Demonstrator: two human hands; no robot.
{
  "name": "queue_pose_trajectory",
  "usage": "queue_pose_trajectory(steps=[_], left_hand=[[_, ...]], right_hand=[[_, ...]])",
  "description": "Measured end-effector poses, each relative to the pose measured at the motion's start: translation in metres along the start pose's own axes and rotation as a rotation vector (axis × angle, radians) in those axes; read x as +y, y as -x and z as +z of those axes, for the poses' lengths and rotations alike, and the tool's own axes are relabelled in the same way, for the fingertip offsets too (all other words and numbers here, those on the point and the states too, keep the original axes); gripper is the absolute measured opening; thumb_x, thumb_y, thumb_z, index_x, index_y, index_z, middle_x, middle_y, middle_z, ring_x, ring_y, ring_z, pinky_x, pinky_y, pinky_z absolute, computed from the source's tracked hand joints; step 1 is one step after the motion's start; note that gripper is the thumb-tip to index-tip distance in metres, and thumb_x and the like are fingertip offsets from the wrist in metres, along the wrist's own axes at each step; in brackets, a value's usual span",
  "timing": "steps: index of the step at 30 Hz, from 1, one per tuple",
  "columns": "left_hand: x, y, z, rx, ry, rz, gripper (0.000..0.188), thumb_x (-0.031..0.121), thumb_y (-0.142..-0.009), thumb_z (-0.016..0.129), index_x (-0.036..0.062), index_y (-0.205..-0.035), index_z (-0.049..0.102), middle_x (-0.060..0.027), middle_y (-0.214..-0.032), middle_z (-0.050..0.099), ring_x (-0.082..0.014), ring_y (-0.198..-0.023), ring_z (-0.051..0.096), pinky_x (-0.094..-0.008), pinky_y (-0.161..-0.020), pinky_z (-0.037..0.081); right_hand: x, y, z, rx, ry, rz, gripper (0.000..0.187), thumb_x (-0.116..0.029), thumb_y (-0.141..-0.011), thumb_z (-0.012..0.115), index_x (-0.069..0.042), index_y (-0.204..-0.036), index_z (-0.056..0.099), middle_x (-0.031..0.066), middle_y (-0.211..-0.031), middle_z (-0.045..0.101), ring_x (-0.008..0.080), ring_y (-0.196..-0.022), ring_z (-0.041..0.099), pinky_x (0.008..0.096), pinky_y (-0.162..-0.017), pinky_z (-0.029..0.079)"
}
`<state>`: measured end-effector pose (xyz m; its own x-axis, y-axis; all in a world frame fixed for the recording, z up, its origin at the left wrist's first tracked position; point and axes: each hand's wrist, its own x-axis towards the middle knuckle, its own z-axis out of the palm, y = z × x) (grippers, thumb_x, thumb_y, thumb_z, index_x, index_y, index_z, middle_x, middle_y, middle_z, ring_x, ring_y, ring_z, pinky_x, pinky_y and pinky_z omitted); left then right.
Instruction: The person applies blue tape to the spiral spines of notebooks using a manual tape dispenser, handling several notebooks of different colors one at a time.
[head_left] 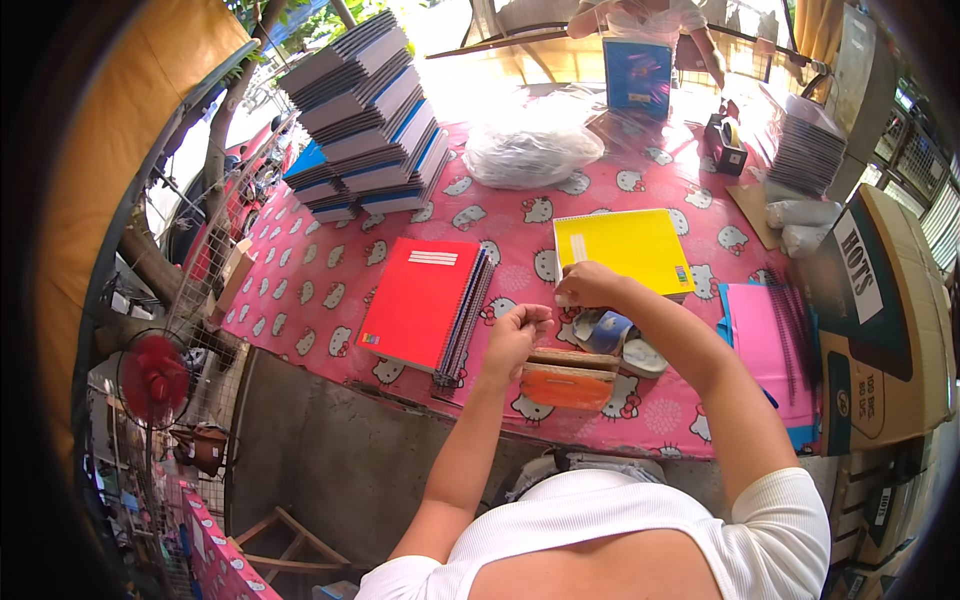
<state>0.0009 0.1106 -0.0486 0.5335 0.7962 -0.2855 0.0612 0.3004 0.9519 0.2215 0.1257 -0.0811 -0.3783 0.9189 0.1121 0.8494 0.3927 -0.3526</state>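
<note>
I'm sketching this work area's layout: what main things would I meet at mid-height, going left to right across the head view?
Red fan → red notebook → left hand → yellow notebook → pink sheet → cardboard box.

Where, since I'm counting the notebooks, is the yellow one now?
The yellow notebook lies right of centre in the head view, with the red notebook to its left and the right hand at its near left corner.
</note>
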Motion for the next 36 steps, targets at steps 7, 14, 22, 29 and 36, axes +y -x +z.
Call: queue_pose_trajectory(steps=[7, 14, 22, 29, 36], left_hand=[[0.009, -0.006, 0.007, 0.014, 0.112, -0.091, 0.031, 0.015, -0.096, 0.050, -0.0012, -0.122, 0.043, -0.0116, -0.111, 0.056, -0.0214, -0.098, 0.061, -0.0350, -0.085, 0.051], [0.041, -0.068, 0.054, 0.032, 0.336, -0.257, 0.047, 0.023, -0.092, 0.059, 0.0003, -0.126, 0.035, -0.0146, -0.112, 0.054, -0.0268, -0.094, 0.060, -0.0423, -0.078, 0.051], [0.035, -0.111, 0.064, -0.321, 0.195, 0.457, 0.039, -0.002, -0.086, 0.062, 0.0018, -0.122, 0.049, -0.0081, -0.115, 0.061, -0.0142, -0.100, 0.059, -0.0295, -0.085, 0.047], [0.019, -0.140, 0.025, -0.062, -0.037, 0.576, 0.036, 0.001, -0.087, 0.062, 0.0024, -0.120, 0.050, -0.0073, -0.111, 0.062, -0.0158, -0.101, 0.057, -0.0304, -0.088, 0.045], [0.046, -0.069, -0.001, 0.026, -0.235, 0.479, 0.030, 0.001, -0.087, 0.062, 0.0002, -0.115, 0.053, -0.0076, -0.106, 0.064, -0.0155, -0.093, 0.061, -0.0307, -0.081, 0.049]], right_hand=[[0.004, 0.009, -0.009, 0.161, -0.152, 0.177, 0.024, -0.013, -0.074, 0.059, -0.011, -0.094, 0.073, 0.0156, -0.088, 0.067, 0.0328, -0.085, 0.065, 0.0418, -0.076, 0.051], [-0.055, 0.055, -0.067, 0.407, -0.136, 0.058, 0.032, 0.002, -0.066, 0.057, -0.006, -0.094, 0.070, 0.0184, -0.080, 0.066, 0.0353, -0.079, 0.063, 0.0433, -0.073, 0.051], [0.039, 0.171, -0.059, 1.110, -0.367, 0.491, 0.059, 0.004, -0.075, 0.064, -0.003, -0.130, 0.043, 0.0077, -0.117, 0.056, 0.0180, -0.105, 0.055, 0.0326, -0.093, 0.043], [0.047, 0.128, -0.013, 0.865, -1.046, 0.585, 0.036, 0.008, -0.080, 0.056, -0.003, -0.114, 0.053, 0.0030, -0.095, 0.061, 0.0141, -0.091, 0.055, 0.0297, -0.077, 0.045], [-0.025, 0.146, -0.019, 0.805, -0.518, 0.671, 0.034, 0.007, -0.075, 0.062, -0.002, -0.107, 0.056, 0.0091, -0.083, 0.064, 0.0217, -0.077, 0.063, 0.0347, -0.067, 0.049]])
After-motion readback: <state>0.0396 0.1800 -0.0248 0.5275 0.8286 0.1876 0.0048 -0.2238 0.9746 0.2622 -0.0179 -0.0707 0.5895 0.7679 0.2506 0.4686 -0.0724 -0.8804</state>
